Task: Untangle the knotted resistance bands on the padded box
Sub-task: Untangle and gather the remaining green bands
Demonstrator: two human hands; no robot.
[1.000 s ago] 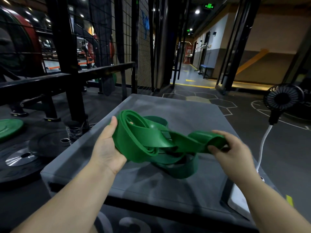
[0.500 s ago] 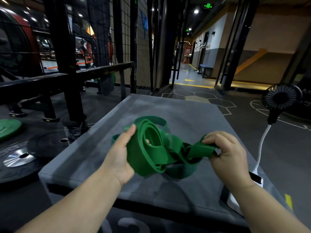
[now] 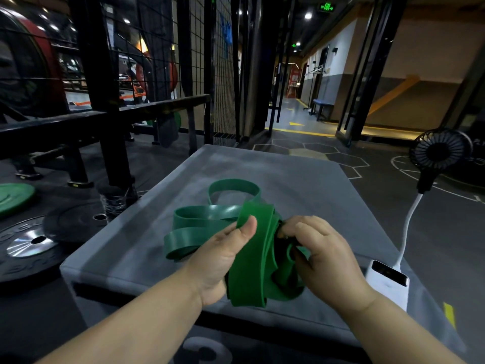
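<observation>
at the far left we see a green weight plate (image 3: 13, 197) cut off by the frame edge. just beside it is a black plate (image 3: 23, 248) with a silver hub, also partly out of view. the padded box (image 3: 301, 185) fills the middle, and its near face is mostly hidden under our forearms. the resistance bands (image 3: 252, 258) are on top of it, toward the near edge. loose green loops rest flat on the pad to the left and behind, while the tangled part is lifted between our hands. we cannot make out how many bands there are or where the knot runs. our left hand (image 3: 220, 261) grips a wide fold of band, with the thumb pressed flat on its front face and the other fingers hidden behind it. our right hand (image 3: 325, 256) is curled over the knot, its fingers pinching into the folds and their tips buried in the dark gap. by the box's right edge lies a white power bank (image 3: 385, 285), with a cable rising to a small black fan (image 3: 441, 151).
</observation>
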